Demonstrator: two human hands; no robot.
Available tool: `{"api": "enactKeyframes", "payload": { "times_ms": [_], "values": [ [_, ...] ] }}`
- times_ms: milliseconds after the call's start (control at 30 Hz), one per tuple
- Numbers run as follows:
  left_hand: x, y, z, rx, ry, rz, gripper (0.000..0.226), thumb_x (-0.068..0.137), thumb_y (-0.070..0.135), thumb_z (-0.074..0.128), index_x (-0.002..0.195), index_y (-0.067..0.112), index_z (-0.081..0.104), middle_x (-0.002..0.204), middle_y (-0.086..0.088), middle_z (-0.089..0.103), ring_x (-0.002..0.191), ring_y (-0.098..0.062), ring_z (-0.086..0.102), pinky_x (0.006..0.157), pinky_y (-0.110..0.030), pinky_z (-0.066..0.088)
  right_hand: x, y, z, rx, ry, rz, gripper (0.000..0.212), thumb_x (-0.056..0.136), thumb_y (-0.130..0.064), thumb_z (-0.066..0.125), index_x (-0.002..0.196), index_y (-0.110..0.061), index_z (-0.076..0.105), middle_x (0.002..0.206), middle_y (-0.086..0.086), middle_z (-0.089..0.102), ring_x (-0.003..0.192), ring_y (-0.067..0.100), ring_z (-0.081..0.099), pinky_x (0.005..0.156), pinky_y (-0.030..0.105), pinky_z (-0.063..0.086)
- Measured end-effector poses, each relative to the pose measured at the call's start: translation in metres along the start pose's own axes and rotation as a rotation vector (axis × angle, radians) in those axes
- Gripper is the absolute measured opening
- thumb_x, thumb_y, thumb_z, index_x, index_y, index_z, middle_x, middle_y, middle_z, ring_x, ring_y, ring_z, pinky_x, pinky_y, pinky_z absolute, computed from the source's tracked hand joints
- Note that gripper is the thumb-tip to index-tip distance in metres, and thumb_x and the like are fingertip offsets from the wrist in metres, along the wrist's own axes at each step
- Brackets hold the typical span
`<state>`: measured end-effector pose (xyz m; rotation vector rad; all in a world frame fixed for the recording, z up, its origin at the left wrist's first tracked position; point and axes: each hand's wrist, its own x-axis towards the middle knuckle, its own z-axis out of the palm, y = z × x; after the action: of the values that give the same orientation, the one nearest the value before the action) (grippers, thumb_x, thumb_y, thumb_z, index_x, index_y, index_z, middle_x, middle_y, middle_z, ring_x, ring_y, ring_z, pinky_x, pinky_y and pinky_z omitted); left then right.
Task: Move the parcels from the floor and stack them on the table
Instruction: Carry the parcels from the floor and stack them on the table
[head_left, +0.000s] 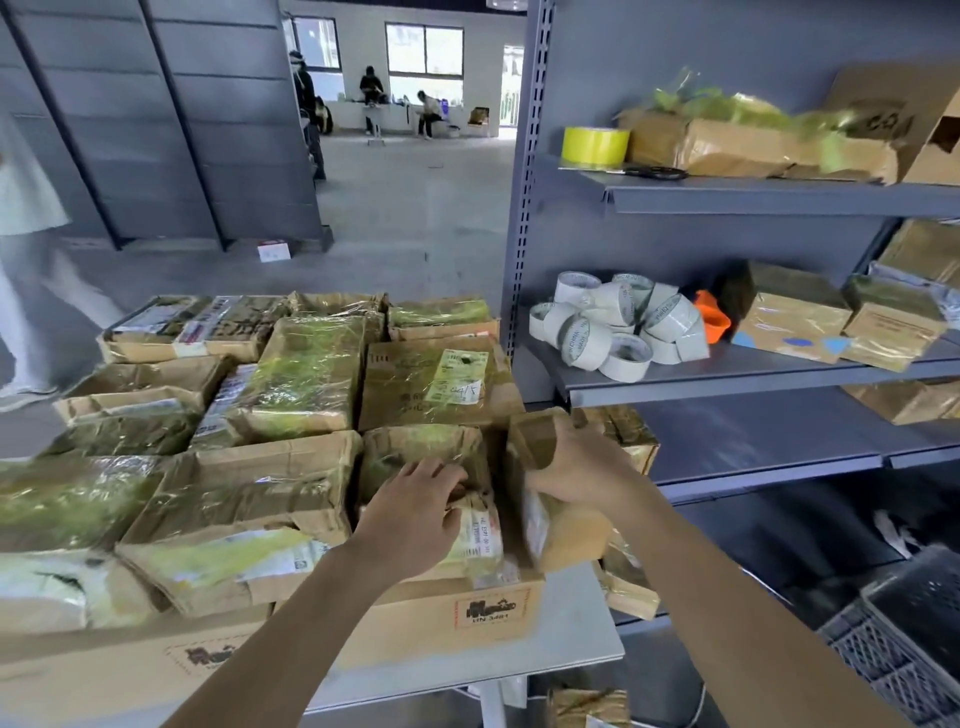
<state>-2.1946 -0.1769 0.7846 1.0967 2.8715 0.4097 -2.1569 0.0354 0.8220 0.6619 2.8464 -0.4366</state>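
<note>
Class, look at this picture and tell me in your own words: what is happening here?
A person works at a table packed with taped cardboard parcels. The right hand grips one parcel at the stack's right edge; the left hand rests on the neighbouring parcel. Tape rolls lie on the shelf beside.

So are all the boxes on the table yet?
Not yet. Lots of taped parcels already sit piled on the table. The right hand grips a brown parcel at the pile's right edge while the left hand rests on its neighbour. At least one parcel lies on the floor under the table.
</note>
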Motion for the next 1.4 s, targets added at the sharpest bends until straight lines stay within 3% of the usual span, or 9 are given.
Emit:
{"api": "enactKeyframes", "payload": {
  "times_ms": [233, 333, 600, 733, 800, 933, 1033, 1200, 1400],
  "values": [
    [-0.008, 0.017, -0.013, -0.359, 0.27, -0.162, 0.026, 0.095, 0.023, 0.052, 0.121, 0.023, 0.053, 0.117, 0.003, 0.051, 0.067, -0.002, 0.057, 0.057, -0.009, 0.04, -0.017, 0.037, -0.058, 0.374, 0.246, -0.093, 0.083, 0.068, -0.06, 0.063, 0.142, -0.039, 0.031, 0.128, 0.0, 0.043, 0.103, 0.018, 0.047, 0.077, 0.033, 0.041],
    [-0.014, 0.026, -0.025, -0.539, 0.336, -0.205, 0.023, 0.095, 0.025, 0.054, 0.117, 0.029, 0.052, 0.117, 0.008, 0.052, 0.087, 0.002, 0.057, 0.065, -0.002, 0.04, -0.032, 0.025, -0.072, 0.517, 0.3, -0.22, 0.081, 0.064, -0.062, 0.061, 0.138, -0.047, 0.033, 0.124, -0.01, 0.05, 0.098, 0.009, 0.049, 0.072, 0.026, 0.039],
    [-0.053, 0.015, -0.055, -1.216, 0.277, -0.439, 0.059, 0.082, 0.056, 0.061, 0.13, 0.023, 0.05, 0.119, 0.007, 0.064, 0.106, -0.009, 0.062, 0.091, -0.038, 0.052, -0.08, -0.03, -0.062, 0.988, 0.179, -0.423, 0.07, 0.058, -0.063, 0.067, 0.125, -0.053, 0.047, 0.096, -0.037, 0.065, 0.082, -0.011, 0.065, 0.054, 0.005, 0.047],
    [-0.086, -0.004, -0.069, -1.57, 0.259, -0.404, 0.043, 0.079, 0.046, 0.072, 0.115, 0.025, 0.059, 0.103, 0.003, 0.07, 0.096, -0.016, 0.068, 0.087, -0.047, 0.056, -0.089, -0.053, -0.033, 1.158, 0.067, -0.43, 0.069, 0.065, -0.058, 0.073, 0.129, -0.047, 0.051, 0.117, -0.016, 0.068, 0.105, 0.008, 0.067, 0.085, 0.034, 0.056],
    [-0.104, -0.016, -0.074, -1.595, 0.254, -0.353, 0.055, 0.072, 0.046, 0.078, 0.118, 0.023, 0.058, 0.103, 0.002, 0.072, 0.091, -0.016, 0.07, 0.083, -0.045, 0.058, -0.096, -0.066, -0.016, 1.176, -0.003, -0.401, 0.068, 0.067, -0.057, 0.072, 0.13, -0.048, 0.05, 0.117, -0.013, 0.069, 0.107, 0.012, 0.067, 0.094, 0.044, 0.05],
    [-0.143, -0.047, -0.08, -1.494, 0.347, -0.296, 0.049, 0.071, 0.034, 0.081, 0.114, 0.03, 0.057, 0.095, 0.009, 0.072, 0.083, -0.01, 0.07, 0.066, -0.025, 0.057, -0.117, -0.094, 0.012, 1.072, -0.016, -0.327, 0.06, 0.062, -0.065, 0.066, 0.119, -0.057, 0.052, 0.107, -0.023, 0.069, 0.093, -0.004, 0.067, 0.075, 0.025, 0.055],
    [-0.17, -0.072, -0.08, -1.429, 0.361, -0.222, 0.046, 0.076, 0.025, 0.079, 0.116, 0.031, 0.057, 0.102, 0.008, 0.071, 0.093, -0.009, 0.068, 0.068, -0.022, 0.055, -0.129, -0.11, 0.029, 1.08, -0.025, -0.3, 0.062, 0.063, -0.075, 0.068, 0.12, -0.066, 0.046, 0.122, -0.024, 0.063, 0.113, 0.003, 0.06, 0.095, 0.041, 0.05],
    [-0.19, -0.094, -0.078, -1.337, 0.298, -0.12, 0.047, 0.078, 0.032, 0.078, 0.119, 0.034, 0.055, 0.11, 0.015, 0.068, 0.104, -0.004, 0.062, 0.083, -0.033, 0.056, -0.142, -0.122, 0.056, 1.255, -0.115, -0.292, 0.085, 0.057, -0.064, 0.082, 0.132, -0.048, 0.045, 0.119, -0.015, 0.068, 0.108, 0.009, 0.066, 0.083, 0.033, 0.055],
    [-0.168, -0.1, -0.09, -1.188, 0.24, -0.073, 0.026, 0.088, 0.049, 0.06, 0.112, 0.053, 0.051, 0.11, 0.032, 0.062, 0.104, 0.012, 0.055, 0.085, -0.016, 0.049, -0.124, -0.115, 0.045, 1.38, -0.041, -0.214, 0.087, 0.053, -0.068, 0.083, 0.128, -0.035, 0.055, 0.118, 0.0, 0.071, 0.106, 0.022, 0.068, 0.081, 0.041, 0.056]
  ]
}}
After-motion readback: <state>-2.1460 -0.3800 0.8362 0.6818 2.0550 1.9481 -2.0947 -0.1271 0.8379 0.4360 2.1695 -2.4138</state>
